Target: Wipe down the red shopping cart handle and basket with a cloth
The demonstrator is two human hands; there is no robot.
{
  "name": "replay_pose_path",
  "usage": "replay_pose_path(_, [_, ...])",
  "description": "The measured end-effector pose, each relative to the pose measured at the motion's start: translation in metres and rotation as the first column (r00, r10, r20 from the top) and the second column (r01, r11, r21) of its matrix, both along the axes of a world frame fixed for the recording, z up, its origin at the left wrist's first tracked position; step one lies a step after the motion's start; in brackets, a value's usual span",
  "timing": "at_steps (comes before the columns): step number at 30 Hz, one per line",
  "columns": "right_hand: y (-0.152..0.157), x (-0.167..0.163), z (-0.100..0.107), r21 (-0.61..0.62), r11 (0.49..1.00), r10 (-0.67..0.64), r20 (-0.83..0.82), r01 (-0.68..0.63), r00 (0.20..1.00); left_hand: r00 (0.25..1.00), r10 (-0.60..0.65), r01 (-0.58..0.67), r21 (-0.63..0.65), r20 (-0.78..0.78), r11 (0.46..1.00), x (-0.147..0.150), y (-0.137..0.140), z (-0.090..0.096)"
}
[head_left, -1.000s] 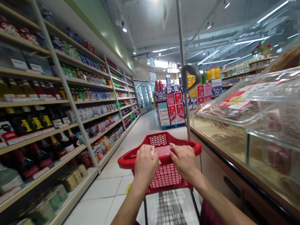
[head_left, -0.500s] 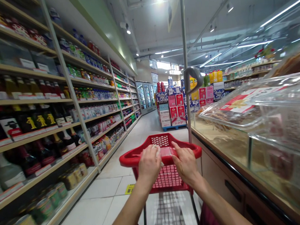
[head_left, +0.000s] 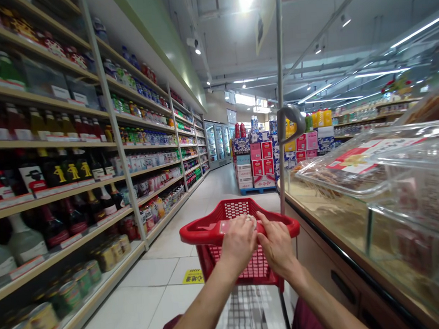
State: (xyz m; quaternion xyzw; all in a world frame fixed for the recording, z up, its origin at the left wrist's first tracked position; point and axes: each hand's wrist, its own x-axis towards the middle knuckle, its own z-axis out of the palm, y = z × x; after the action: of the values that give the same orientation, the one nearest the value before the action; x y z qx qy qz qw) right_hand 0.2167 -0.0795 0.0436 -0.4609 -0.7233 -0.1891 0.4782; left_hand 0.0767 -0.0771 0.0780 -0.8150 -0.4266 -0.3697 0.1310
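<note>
Well off to the left of your left hand, tall shelving (head_left: 58, 145) runs up the aisle, loaded with bottles (head_left: 72, 172) and, on its lowest level, cans (head_left: 82, 279). To the right of your right hand, a wood-fronted counter (head_left: 314, 257) stretches forward, its top edged with glass. Far ahead of both hands, a bank of glass-door coolers (head_left: 218, 140) stands at the aisle's end. Nearer, but well beyond your fingertips, cartons (head_left: 258, 167) are piled on a blue pallet (head_left: 255, 191). A metal pole (head_left: 279, 50) rises just beyond your right hand, at the counter's near-left edge.

The red shopping cart (head_left: 206, 262) is directly in front of you, with both your hands on its handle (head_left: 213, 238). Up and to the right of your right hand, clear plastic packs (head_left: 372, 155) are stacked on the counter.

Your left hand (head_left: 239, 241) curls over the handle, grasping a crumpled white tissue or cloth. Your right hand (head_left: 275, 239), just beside it, lies over the handle with index finger and thumb spread; you can't see how firmly its other fingers close.

Below and left of your left hand, a yellow sticker (head_left: 193, 276) lies on the floor. The white tissue or cloth (head_left: 251, 220) pokes out at your left fingertips, near your right index finger.
</note>
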Motion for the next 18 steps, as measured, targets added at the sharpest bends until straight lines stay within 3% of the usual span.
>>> replay_pose_path(3, [-0.004,0.002,0.001,-0.017,1.000,0.021,0.013,-0.020,1.000,0.997,-0.074,0.074,-0.003,-0.029,0.997,0.005,-0.002,0.001])
replay_pose_path(8, [-0.008,-0.002,0.000,-0.022,1.000,0.012,0.023,-0.011,1.000,0.989,0.102,-0.101,-0.007,0.111,0.995,-0.049,0.003,-0.002])
replay_pose_path(10, [-0.008,-0.005,0.000,-0.016,1.000,-0.005,0.011,0.005,1.000,0.985,0.121,-0.121,-0.009,0.120,0.993,-0.046,0.001,-0.001])
replay_pose_path(15, [-0.008,-0.002,0.000,-0.001,1.000,0.015,0.018,-0.015,1.000,0.998,-0.062,0.062,0.000,-0.001,0.998,-0.007,-0.010,0.001])
replay_pose_path(18, [-0.010,0.000,0.002,-0.004,0.999,0.034,0.034,-0.034,0.999,0.999,-0.025,0.024,0.006,0.035,1.000,-0.029,-0.005,-0.001])
